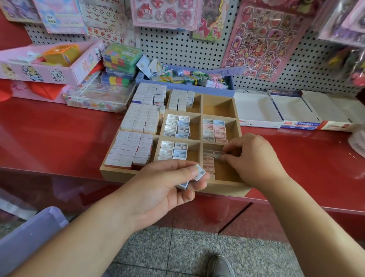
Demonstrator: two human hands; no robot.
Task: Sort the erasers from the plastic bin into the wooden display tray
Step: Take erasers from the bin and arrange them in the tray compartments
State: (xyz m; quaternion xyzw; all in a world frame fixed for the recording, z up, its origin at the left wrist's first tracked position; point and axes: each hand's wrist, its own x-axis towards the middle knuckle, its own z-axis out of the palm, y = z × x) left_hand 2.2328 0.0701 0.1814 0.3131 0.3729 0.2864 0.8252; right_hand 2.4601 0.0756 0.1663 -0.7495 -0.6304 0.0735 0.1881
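A wooden display tray (239, 129) with square compartments sits on the red counter, most compartments filled with rows of small white, blue and pink erasers. My left hand (163, 186) hovers at the tray's near edge, its fingers curled round a few small white erasers (198, 174). My right hand (253, 158) reaches into the near right compartment and pinches an eraser (221, 155) beside the row of pink ones (208, 164) there. A purple plastic bin (19, 241) shows at the lower left, its inside hidden.
Empty white cardboard boxes (276, 110) lie right of the tray. Behind it stand a blue box of tagged items (188, 78), stacked green cases (121, 58) and a pink box (37, 63). Sticker sheets hang on the pegboard. A grey shoe (221, 275) stands on the floor.
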